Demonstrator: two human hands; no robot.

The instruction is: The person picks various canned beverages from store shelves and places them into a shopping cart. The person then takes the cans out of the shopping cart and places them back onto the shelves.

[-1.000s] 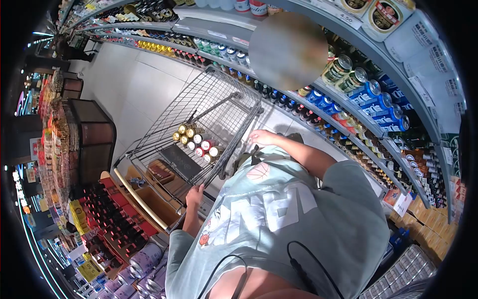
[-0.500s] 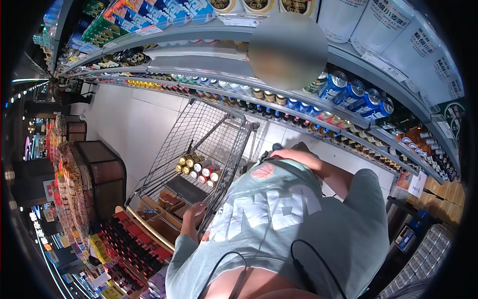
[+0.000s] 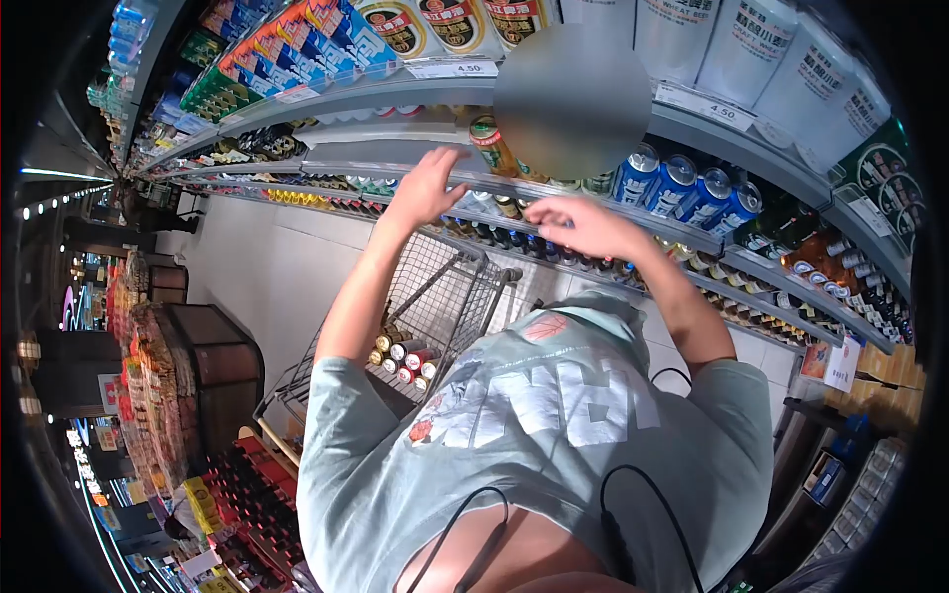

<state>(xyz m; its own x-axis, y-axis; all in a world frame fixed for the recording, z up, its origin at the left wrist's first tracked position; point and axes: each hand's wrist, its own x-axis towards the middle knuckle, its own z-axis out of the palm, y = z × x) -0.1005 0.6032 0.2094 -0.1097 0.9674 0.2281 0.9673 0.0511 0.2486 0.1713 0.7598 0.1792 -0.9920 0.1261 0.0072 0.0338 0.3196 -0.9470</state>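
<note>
My left hand (image 3: 427, 188) is raised in front of the drinks shelf, fingers apart, holding nothing. Just to its right on the shelf stands a green and gold can (image 3: 488, 144). My right hand (image 3: 581, 223) reaches forward too, its fingers slightly bent and apart with nothing in them. To the upper right of that hand is a row of blue cans (image 3: 676, 184) on the same shelf. Below my left forearm is the wire shopping cart (image 3: 442, 277), with several gold, white and red cans (image 3: 409, 362) inside. A round blur hides part of the shelf between the blue cans and the green one.
Price tags line the upper shelf edge (image 3: 346, 87), which carries large white cans (image 3: 746, 49) and blue-orange packs (image 3: 297, 49). Lower shelves hold more cans and bottles. A brown display stand (image 3: 213, 366) with packaged goods is left of the cart; tiled floor (image 3: 247, 247) lies between.
Both hands have risen and stretched toward the shelf: my left from beside the cart, my right from against my body. The view has shifted, and the green and gold can now shows.
</note>
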